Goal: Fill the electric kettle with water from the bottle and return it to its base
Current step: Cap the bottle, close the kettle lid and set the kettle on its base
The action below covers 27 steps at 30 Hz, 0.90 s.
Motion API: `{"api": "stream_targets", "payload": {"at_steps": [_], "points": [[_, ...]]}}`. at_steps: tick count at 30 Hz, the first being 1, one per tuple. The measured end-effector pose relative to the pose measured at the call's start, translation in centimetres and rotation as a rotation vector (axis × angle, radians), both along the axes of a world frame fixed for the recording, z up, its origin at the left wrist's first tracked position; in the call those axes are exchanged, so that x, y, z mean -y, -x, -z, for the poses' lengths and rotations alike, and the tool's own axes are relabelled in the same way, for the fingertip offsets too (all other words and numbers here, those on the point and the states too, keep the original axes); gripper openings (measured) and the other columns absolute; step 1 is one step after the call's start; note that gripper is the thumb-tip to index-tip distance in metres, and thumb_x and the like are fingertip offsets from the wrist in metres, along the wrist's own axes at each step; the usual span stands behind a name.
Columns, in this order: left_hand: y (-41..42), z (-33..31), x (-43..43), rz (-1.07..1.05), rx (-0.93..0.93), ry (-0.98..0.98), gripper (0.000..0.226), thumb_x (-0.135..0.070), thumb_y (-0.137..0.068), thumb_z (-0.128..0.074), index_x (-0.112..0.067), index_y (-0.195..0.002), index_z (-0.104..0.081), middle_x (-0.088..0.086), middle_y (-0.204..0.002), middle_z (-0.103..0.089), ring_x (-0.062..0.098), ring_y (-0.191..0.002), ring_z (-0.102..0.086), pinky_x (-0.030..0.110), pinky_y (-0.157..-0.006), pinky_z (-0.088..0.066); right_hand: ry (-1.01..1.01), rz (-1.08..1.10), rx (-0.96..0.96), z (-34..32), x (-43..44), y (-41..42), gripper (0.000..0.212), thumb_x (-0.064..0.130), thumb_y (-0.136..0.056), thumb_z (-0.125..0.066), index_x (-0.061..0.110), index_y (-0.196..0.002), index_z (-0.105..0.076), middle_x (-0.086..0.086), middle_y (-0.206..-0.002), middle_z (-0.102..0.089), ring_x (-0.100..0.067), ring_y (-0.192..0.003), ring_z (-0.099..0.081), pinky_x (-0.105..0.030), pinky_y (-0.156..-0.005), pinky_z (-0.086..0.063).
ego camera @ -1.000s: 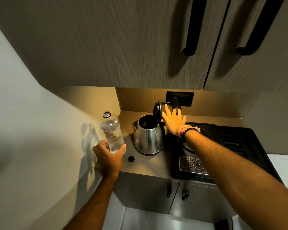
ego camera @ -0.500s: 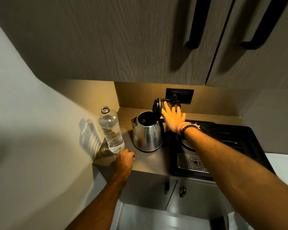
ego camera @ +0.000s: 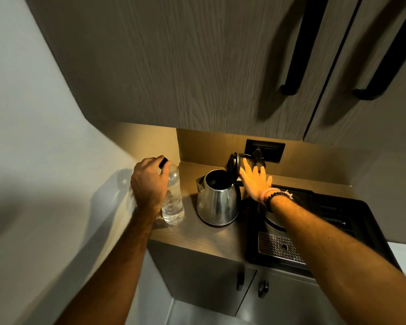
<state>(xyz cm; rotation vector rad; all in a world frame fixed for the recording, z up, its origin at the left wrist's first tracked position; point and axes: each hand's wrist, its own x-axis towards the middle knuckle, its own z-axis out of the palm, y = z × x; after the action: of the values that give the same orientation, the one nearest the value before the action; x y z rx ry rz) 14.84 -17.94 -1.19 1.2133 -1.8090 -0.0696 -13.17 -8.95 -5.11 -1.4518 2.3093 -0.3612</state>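
A clear plastic water bottle [ego camera: 174, 202] stands upright on the counter, left of the kettle. My left hand [ego camera: 148, 181] is closed around a black bottle cap [ego camera: 163, 162] held at the bottle's mouth. The steel electric kettle [ego camera: 217, 200] stands on the counter with its black lid [ego camera: 233, 164] tipped up and its dark inside showing. My right hand [ego camera: 256, 181] is flat with fingers spread, just right of the raised lid and over the kettle's handle, gripping nothing. A round metal disc [ego camera: 273, 219] lies on the black tray, partly under my right forearm.
A black tray [ego camera: 338, 221] with a perforated drip grate [ego camera: 279, 248] fills the counter's right side. A black wall socket [ego camera: 265, 150] sits behind the kettle. Wood cabinets with black handles [ego camera: 298, 50] hang overhead. A wall closes the left side. Cabinet doors lie below the counter edge.
My left hand let go of the bottle's base, picked the black cap off the counter and brought it up to the bottle's mouth. My right hand stayed by the lid.
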Motion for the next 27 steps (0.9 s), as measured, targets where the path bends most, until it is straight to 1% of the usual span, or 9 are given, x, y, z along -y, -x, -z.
{"api": "stream_targets", "payload": {"at_steps": [4,8,10,15,19,21,23,25,27], "points": [[0.2,-0.4,0.0,0.054,0.002,-0.009,0.025,-0.023,-0.089,-0.072,-0.004,-0.104,-0.075,0.013,-0.100,-0.076,0.026,-0.085,-0.072,0.034,-0.077,-0.057,-0.005,0.028,0.031,0.7,0.4,0.5,0.073,0.062,-0.096,-0.024,0.034,-0.154,0.010,-0.021,-0.164,0.001,-0.044,-0.149,0.011,-0.068,-0.115,0.003],[0.2,-0.4,0.3,0.044,-0.069,-0.103,0.032,-0.032,-0.084,-0.077,-0.006,-0.103,-0.077,0.012,-0.102,-0.073,0.024,-0.086,-0.069,0.037,-0.076,-0.059,0.000,0.014,0.024,0.2,0.2,0.2,0.073,0.060,-0.097,-0.026,0.032,-0.154,0.010,-0.021,-0.164,0.001,-0.044,-0.149,0.010,-0.067,-0.115,0.003],[0.1,-0.5,0.5,0.027,-0.103,-0.142,0.031,-0.032,-0.084,-0.076,-0.008,-0.103,-0.077,0.011,-0.103,-0.072,0.024,-0.087,-0.067,0.039,-0.075,-0.059,-0.004,0.008,0.017,0.2,0.2,0.2,0.074,0.062,-0.097,-0.024,0.032,-0.154,0.011,-0.022,-0.164,0.002,-0.044,-0.149,0.010,-0.067,-0.115,0.004],[0.2,-0.8,0.0,0.029,-0.073,-0.089,0.023,-0.026,-0.088,-0.073,-0.007,-0.102,-0.077,0.008,-0.099,-0.076,0.022,-0.085,-0.070,0.027,-0.076,-0.051,0.012,0.038,0.057,0.6,0.5,0.5,0.076,0.067,-0.092,-0.019,0.033,-0.155,0.008,-0.021,-0.164,-0.003,-0.042,-0.150,0.009,-0.067,-0.116,0.004],[0.0,-0.8,-0.2,0.034,-0.063,-0.123,0.028,-0.031,-0.090,-0.070,-0.011,-0.109,-0.075,0.006,-0.107,-0.076,0.024,-0.094,-0.071,0.031,-0.081,-0.052,0.028,0.047,0.088,0.5,0.6,0.3,0.083,0.074,-0.084,-0.014,0.034,-0.155,0.004,-0.016,-0.165,-0.009,-0.041,-0.151,0.002,-0.067,-0.115,0.002],[-0.2,-0.8,-0.6,0.020,-0.057,-0.146,0.042,-0.037,-0.087,-0.073,-0.011,-0.121,-0.070,0.008,-0.118,-0.072,0.026,-0.106,-0.068,0.038,-0.086,-0.054,0.046,0.045,0.069,0.2,1.1,0.0,0.081,0.073,-0.086,-0.016,0.035,-0.155,0.000,-0.012,-0.164,-0.018,-0.040,-0.150,-0.008,-0.068,-0.115,-0.005],[-0.3,-0.6,-1.3,-0.015,-0.059,-0.083,0.053,-0.042,-0.086,-0.074,-0.010,-0.127,-0.065,0.012,-0.127,-0.067,0.027,-0.114,-0.064,0.041,-0.090,-0.055,0.069,0.050,0.034,-0.3,1.7,-0.7,0.081,0.075,-0.086,-0.017,0.035,-0.155,-0.002,-0.011,-0.160,-0.030,-0.039,-0.148,-0.017,-0.066,-0.115,-0.010],[0.3,-0.4,-2.3,-0.011,-0.086,0.104,0.042,-0.035,-0.091,-0.070,-0.006,-0.121,-0.067,0.013,-0.122,-0.067,0.026,-0.110,-0.064,0.032,-0.088,-0.053,0.067,0.031,-0.008,-0.6,2.3,-1.6,0.085,0.078,-0.085,-0.019,0.034,-0.155,-0.001,-0.011,-0.157,-0.036,-0.039,-0.147,-0.021,-0.066,-0.116,-0.010],[1.7,-0.1,-3.5,0.095,-0.072,0.204,0.030,-0.026,-0.096,-0.062,-0.004,-0.117,-0.068,0.013,-0.115,-0.068,0.024,-0.103,-0.065,0.028,-0.084,-0.054,0.040,-0.001,-0.056,-0.7,2.6,-2.4,0.089,0.080,-0.084,-0.021,0.033,-0.156,0.003,-0.013,-0.157,-0.035,-0.040,-0.147,-0.020,-0.066,-0.116,-0.009]]}}
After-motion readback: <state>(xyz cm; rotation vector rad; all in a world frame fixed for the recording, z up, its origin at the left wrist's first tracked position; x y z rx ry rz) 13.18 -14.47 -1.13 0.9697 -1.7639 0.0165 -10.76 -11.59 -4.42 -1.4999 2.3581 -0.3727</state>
